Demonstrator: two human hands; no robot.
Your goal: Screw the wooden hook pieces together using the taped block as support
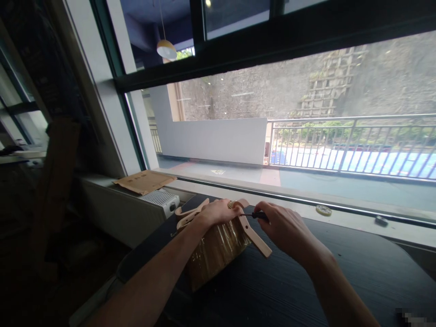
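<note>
We see a screwdriver with a black handle and thin dark shaft set with its tip at the upper part of a pale, smooth, bent wooden piece, so we judge the work to be partway through rather than finished. Our right hand is wrapped round the handle, while our left hand has its fingers closed over the top of the wood, though their undersides are hidden. The wooden piece slants down across the right edge of a brown box-shaped parcel wrapped in shiny tape, which stands on a dark wood-grained table. Lower on its face is one dark round spot, and we cannot tell whether that is a bare hole or a seated screw. More pale curved wooden parts lie at the parcel's far left end, behind the left wrist, outside our grip; how complete they are is unclear to us. What seems left, as far as shows, is at least the spot under the tip, which we cannot call done.
</note>
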